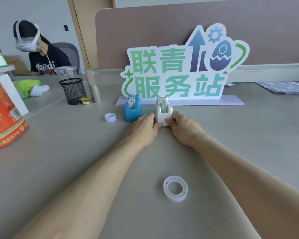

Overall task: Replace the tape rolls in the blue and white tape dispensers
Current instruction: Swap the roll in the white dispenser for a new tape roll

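A white tape dispenser (pixel 164 110) stands on the grey table (pixel 248 135) with a roll of tape seated in it. My left hand (pixel 145 125) grips its left side and my right hand (pixel 183 125) grips its right side. Just to its left stands a blue tape dispenser (pixel 132 109), also holding a roll. A small clear tape core (pixel 110 117) lies left of the blue one. A clear tape roll (pixel 175 188) lies flat on the table between my forearms.
A large cut-out sign (pixel 179 69) on a lilac base stands right behind the dispensers. At the left are a black mesh pen cup (pixel 73 91), a small pudding cup (pixel 85 100) and an orange bag (pixel 3 114). A person with a headset (pixel 41 52) sits far left.
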A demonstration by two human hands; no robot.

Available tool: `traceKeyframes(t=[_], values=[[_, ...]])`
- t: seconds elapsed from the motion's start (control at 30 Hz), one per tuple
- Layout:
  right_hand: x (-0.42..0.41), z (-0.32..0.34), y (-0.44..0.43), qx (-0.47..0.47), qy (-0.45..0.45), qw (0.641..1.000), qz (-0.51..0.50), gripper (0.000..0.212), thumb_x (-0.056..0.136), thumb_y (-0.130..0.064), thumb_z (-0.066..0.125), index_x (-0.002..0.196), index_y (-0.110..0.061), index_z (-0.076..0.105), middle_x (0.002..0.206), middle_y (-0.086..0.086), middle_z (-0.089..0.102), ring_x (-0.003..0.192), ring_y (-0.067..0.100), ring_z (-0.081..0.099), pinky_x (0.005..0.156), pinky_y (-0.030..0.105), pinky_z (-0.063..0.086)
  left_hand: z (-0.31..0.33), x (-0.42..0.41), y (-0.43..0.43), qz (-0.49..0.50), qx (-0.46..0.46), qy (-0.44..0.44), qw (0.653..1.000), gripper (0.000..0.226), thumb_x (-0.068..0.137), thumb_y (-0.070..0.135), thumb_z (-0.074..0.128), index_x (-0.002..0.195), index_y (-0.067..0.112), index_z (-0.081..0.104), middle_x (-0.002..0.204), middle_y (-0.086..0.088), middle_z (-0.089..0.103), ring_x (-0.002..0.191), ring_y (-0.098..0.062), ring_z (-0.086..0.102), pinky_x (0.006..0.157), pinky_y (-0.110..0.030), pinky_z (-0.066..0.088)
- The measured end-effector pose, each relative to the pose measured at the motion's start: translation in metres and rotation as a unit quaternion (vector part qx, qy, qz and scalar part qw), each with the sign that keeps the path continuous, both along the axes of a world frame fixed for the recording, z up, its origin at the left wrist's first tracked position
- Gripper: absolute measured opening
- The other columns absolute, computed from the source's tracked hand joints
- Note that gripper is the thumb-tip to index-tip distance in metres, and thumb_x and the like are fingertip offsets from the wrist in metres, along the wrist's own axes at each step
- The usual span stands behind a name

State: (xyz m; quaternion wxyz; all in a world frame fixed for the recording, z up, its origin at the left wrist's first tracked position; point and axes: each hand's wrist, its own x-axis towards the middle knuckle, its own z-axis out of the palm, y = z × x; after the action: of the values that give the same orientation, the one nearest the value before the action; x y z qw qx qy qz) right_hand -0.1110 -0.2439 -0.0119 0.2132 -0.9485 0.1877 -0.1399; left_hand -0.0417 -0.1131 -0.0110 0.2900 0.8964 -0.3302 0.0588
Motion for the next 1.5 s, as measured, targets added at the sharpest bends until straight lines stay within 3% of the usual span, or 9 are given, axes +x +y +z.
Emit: traceKeyframes(t=[0.2,0.37,0.57,0.7,0.83,0.97,1.17,1.33,1.5], values=[[0.020,0.001,-0.007,0.025,0.019,0.999,-0.011,0.019,0.100,-0.035,0.035,0.102,-0.017,0.042,0.108,0.015,0.060,0.091,0.034,0.053,0.074,0.036,0.040,0.002,0.010,-0.014,0.038,0.032,0.002,0.999,0.033,0.098,0.036,0.045,0.120,0.013,0.055,0.124,-0.009,0.060,0.111,-0.032,0.055,0.083,-0.037,0.045],[0.006,0.000,0.001,0.016,-0.013,0.999,-0.025,0.023,0.099,-0.020,0.036,0.114,-0.007,0.047,0.121,0.018,0.058,0.111,0.035,0.054,0.079,0.035,0.040,0.002,0.007,-0.014,0.044,0.033,0.001,0.998,0.025,0.100,0.030,0.043,0.106,0.008,0.055,0.120,-0.011,0.060,0.107,-0.032,0.056,0.078,-0.035,0.042],[-0.059,0.009,0.028,0.115,-0.058,0.991,0.041,0.037,0.098,-0.033,0.040,0.130,-0.018,0.051,0.128,0.003,0.062,0.119,0.022,0.054,0.092,0.028,0.040,0.004,-0.003,-0.004,0.048,0.066,0.007,0.997,0.020,0.099,0.023,0.036,0.100,0.009,0.051,0.121,-0.011,0.058,0.109,-0.032,0.054,0.078,-0.036,0.042],[-0.112,0.009,0.042,0.130,-0.035,0.980,0.145,0.025,0.087,-0.047,0.059,0.103,-0.031,0.067,0.103,-0.015,0.068,0.097,0.004,0.061,0.089,0.024,0.046,0.002,-0.012,0.005,0.031,0.065,0.025,0.997,0.037,0.099,0.023,0.031,0.123,0.010,0.056,0.140,-0.008,0.051,0.124,-0.030,0.049,0.097,-0.040,0.044],[-0.144,0.013,0.050,0.112,-0.002,0.975,0.190,0.049,0.071,-0.064,0.065,0.110,-0.035,0.064,0.119,-0.023,0.060,0.114,-0.004,0.054,0.101,0.025,0.042,0.001,-0.024,0.017,0.016,0.062,0.033,0.997,0.039,0.100,0.024,0.030,0.132,0.014,0.052,0.145,-0.004,0.048,0.129,-0.026,0.046,0.102,-0.036,0.041],[-0.160,0.014,0.056,0.085,-0.011,0.971,0.222,0.048,0.065,-0.050,0.081,0.106,-0.030,0.068,0.118,-0.018,0.062,0.111,-0.003,0.056,0.096,0.016,0.042,-0.001,-0.036,0.031,-0.011,0.057,0.036,0.998,0.042,0.100,0.026,0.033,0.138,0.016,0.048,0.149,-0.001,0.044,0.134,-0.021,0.043,0.106,-0.032,0.035],[-0.128,0.006,0.034,-0.018,-0.099,0.993,0.056,0.039,0.078,-0.040,0.072,0.112,-0.022,0.065,0.116,-0.003,0.062,0.102,0.016,0.061,0.083,0.019,0.041,-0.003,-0.044,0.042,-0.034,0.036,0.020,0.999,0.035,0.098,0.026,0.041,0.129,0.018,0.055,0.143,0.002,0.050,0.129,-0.020,0.048,0.103,-0.031,0.039],[-0.078,0.005,0.015,-0.056,-0.055,0.995,-0.056,0.048,0.087,-0.039,0.058,0.125,-0.011,0.054,0.128,0.011,0.049,0.113,0.034,0.054,0.094,0.037,0.045,-0.006,-0.041,0.039,-0.023,0.043,-0.003,0.999,0.035,0.097,0.028,0.040,0.128,0.020,0.054,0.141,0.005,0.051,0.128,-0.018,0.048,0.101,-0.029,0.040],[-0.034,0.006,0.002,-0.095,-0.021,0.990,-0.105,0.040,0.094,-0.035,0.045,0.120,-0.005,0.050,0.125,0.018,0.049,0.117,0.036,0.047,0.092,0.044,0.040,-0.005,-0.040,0.036,-0.012,0.042,-0.014,0.999,0.034,0.096,0.029,0.040,0.126,0.021,0.055,0.139,0.005,0.051,0.127,-0.017,0.048,0.097,-0.029,0.040]])
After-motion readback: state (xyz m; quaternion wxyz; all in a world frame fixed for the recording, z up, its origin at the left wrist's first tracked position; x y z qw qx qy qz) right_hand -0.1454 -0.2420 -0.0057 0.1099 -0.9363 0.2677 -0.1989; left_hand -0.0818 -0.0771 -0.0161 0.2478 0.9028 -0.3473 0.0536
